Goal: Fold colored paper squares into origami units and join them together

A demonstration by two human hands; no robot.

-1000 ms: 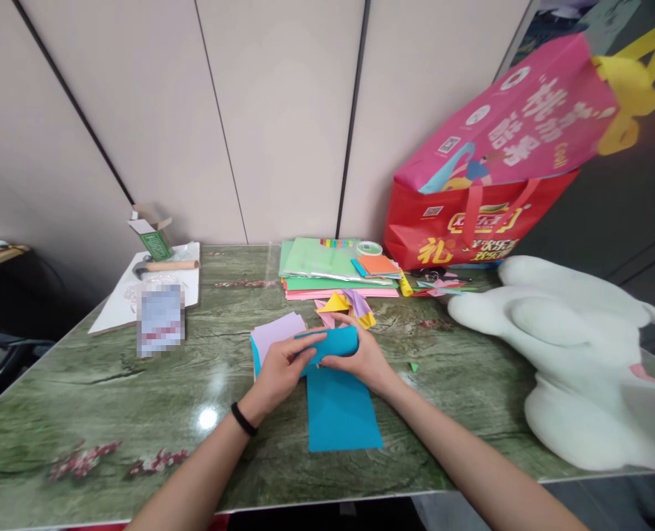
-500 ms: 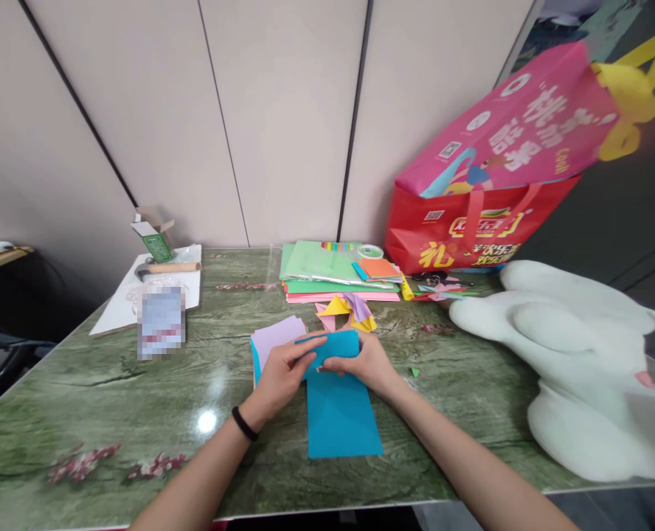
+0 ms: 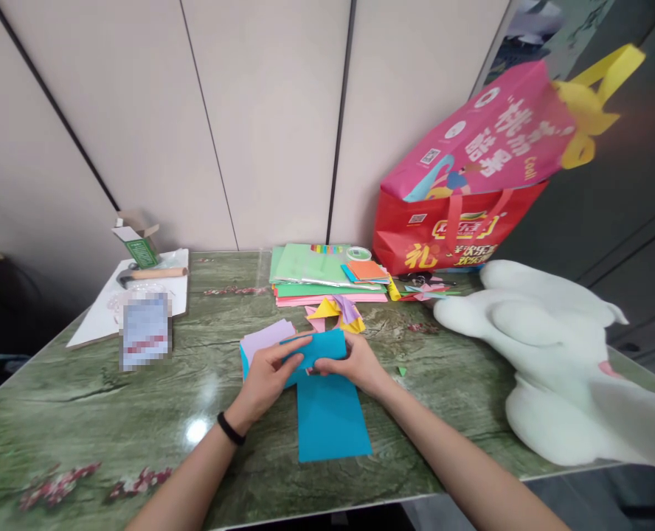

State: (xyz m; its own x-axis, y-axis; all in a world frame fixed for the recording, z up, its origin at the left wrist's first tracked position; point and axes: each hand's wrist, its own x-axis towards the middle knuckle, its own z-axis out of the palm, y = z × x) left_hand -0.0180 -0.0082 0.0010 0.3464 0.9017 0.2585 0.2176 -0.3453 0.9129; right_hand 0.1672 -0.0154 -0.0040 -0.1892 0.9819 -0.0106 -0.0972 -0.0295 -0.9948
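Observation:
A small folded piece of blue paper (image 3: 324, 348) is held up between both hands, above the table. My left hand (image 3: 268, 375) closes on its left end with thumb and fingers. My right hand (image 3: 361, 365) pinches its right end, the thumb across the front. Under the hands a flat blue sheet (image 3: 332, 420) lies on the table, its far end hidden behind them. Beside my left hand is a stack of paper with a lilac sheet (image 3: 268, 341) on top. Just beyond the hands sit folded yellow, pink and purple paper pieces (image 3: 327, 310).
Coloured paper packs (image 3: 305, 269) lie at the back, near scissors (image 3: 421, 279) and paper scraps. A red bag (image 3: 405, 236) and a white plush toy (image 3: 554, 346) occupy the right. At left are a hammer (image 3: 158, 273), a green box (image 3: 139, 247) and a white board (image 3: 95, 321).
The camera view has turned slightly, so the scene sits a little further left. Both hands keep their grip on the folded blue paper, with almost no visible movement.

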